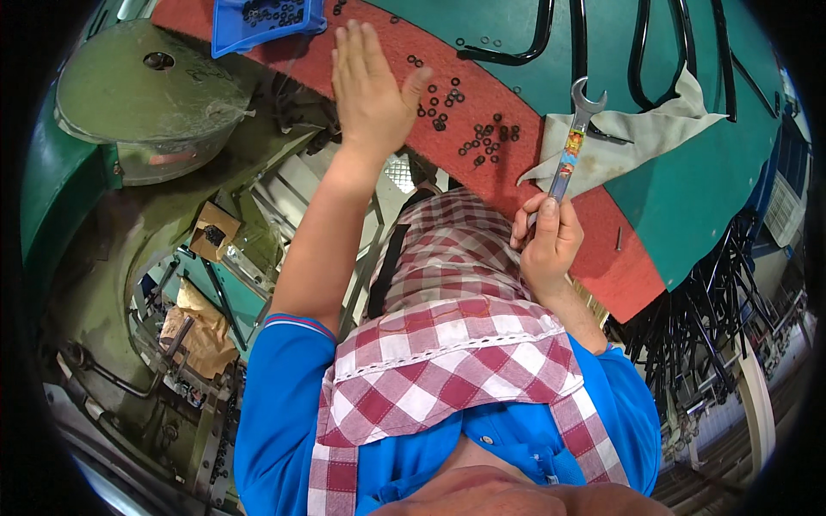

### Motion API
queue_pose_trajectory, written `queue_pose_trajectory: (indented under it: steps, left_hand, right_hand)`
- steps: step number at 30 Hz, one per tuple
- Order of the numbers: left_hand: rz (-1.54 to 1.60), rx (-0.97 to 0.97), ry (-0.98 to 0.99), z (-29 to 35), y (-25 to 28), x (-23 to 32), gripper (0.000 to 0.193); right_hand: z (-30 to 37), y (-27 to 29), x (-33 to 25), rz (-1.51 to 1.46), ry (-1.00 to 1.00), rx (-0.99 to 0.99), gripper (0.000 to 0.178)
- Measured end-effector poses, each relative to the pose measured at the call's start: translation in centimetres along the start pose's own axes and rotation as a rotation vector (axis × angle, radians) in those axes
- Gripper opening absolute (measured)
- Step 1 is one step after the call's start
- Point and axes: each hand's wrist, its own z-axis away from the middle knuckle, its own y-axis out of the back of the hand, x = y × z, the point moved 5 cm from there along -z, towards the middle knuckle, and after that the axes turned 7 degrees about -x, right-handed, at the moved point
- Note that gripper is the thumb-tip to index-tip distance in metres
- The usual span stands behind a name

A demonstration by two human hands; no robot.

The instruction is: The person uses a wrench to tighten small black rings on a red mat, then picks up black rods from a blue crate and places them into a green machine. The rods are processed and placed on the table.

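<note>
My left hand (370, 95) lies flat with its fingers stretched out over the red mat (508, 95), beside scattered small black rings (486, 142). Its fingertips are close to a blue bin (297, 36) that holds more of these rings. In my right hand (551, 245) is a metal open-end wrench (571, 142) with stickers along its handle. The fingers wrap round the handle's lower end, and the open jaw points away from me. Beyond the wrench, a pale cloth (637, 142) is spread across the mat and the green tabletop.
Bent black tubes (578, 39) lie on the green table (688, 198). A small bolt (619, 239) rests on the mat at right. Many black rods (701, 318) hang beyond the right edge. On the left stands a large green machine (146, 86), with a cardboard box (214, 230) below it.
</note>
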Motion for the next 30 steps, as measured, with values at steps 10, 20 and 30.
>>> queue_pose_trajectory:
  steps: [10, 20, 30]
  left_hand:
    - [0.113, 0.154, -0.089, -2.2, 2.2, 1.9, 0.038]
    - [0.059, 0.079, 0.001, -5.5, 1.8, -1.0, 0.014]
    - [0.013, -0.056, 0.029, -0.5, 2.8, -2.0, 0.01]
  right_hand:
    - [-0.1, -0.3, -0.2, 0.003, -0.005, 0.027, 0.029]
    - [-0.2, -0.5, -0.3, 0.015, -0.003, -0.024, 0.028]
    - [-0.2, -3.7, 1.1, 0.019, -0.082, -0.207, 0.028]
